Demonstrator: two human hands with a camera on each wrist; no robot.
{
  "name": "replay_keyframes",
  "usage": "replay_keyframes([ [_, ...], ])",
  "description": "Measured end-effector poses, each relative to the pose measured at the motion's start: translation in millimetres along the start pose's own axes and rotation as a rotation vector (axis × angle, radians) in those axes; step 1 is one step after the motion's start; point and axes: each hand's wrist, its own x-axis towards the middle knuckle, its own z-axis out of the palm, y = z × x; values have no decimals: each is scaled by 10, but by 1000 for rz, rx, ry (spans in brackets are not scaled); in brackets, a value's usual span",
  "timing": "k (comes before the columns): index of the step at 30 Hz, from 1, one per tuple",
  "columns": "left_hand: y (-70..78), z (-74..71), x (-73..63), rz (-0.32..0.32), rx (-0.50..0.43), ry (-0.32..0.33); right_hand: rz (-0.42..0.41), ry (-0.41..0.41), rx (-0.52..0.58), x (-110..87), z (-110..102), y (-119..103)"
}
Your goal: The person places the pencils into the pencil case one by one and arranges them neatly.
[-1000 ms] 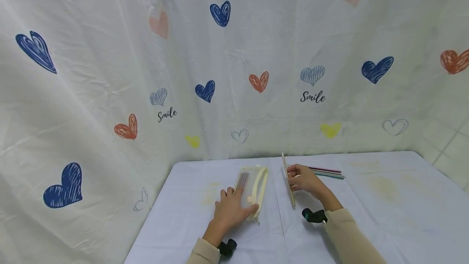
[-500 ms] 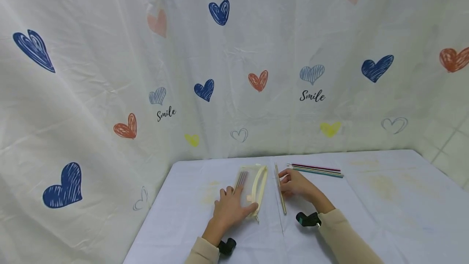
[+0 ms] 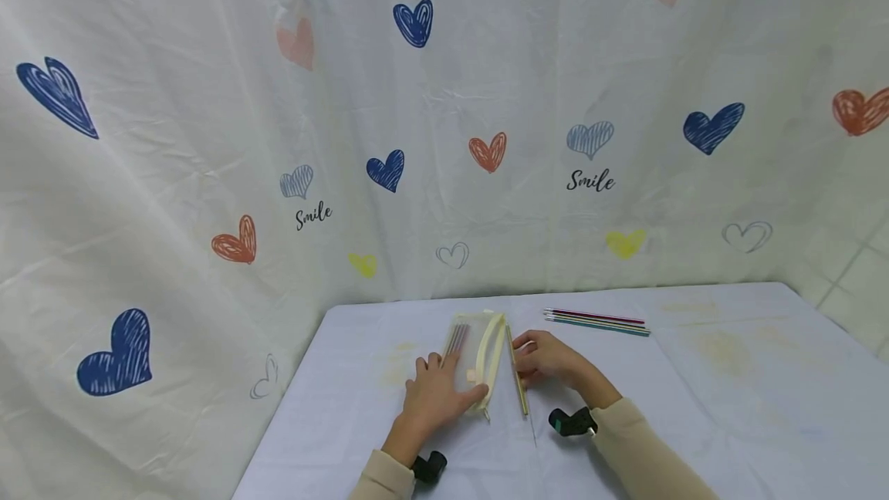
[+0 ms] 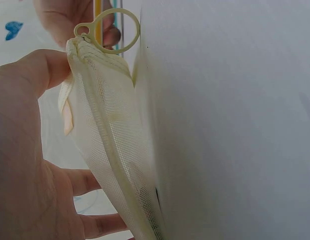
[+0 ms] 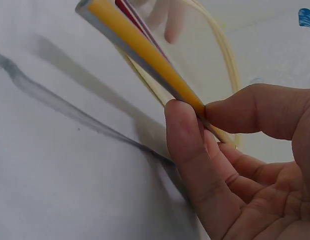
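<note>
A cream mesh zip pouch (image 3: 479, 334) lies on the white table with several pencils (image 3: 456, 339) showing through it. Fingers spread, my left hand (image 3: 436, 396) rests on its near part. The left wrist view has the thumb against the pouch's corner, next to the ring-shaped zipper pull (image 4: 136, 36). Just right of the pouch, my right hand (image 3: 549, 361) pinches a yellow and grey striped pencil (image 5: 145, 52) between thumb and fingers. In the head view this pencil slants alongside the zipper edge.
Several dark red, green and other pencils (image 3: 597, 322) lie side by side toward the back right of the table (image 3: 694, 407). A white curtain (image 3: 521, 60) printed with hearts hangs behind the table. Each wrist carries a black camera (image 3: 572, 421).
My right hand has carried the striped pencil left and toward me, from near the loose pencils to beside the pouch. My left hand stays on the pouch.
</note>
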Motion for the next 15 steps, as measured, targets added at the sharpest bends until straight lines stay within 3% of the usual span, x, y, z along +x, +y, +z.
replay_keyframes([
  [6, -11, 11, 2, -3, 3, -1, 11, -2, 40, 12, 144, -33],
  [15, -26, 27, 7, 4, -7, -5, 50, 101, 77, 23, 363, -149],
])
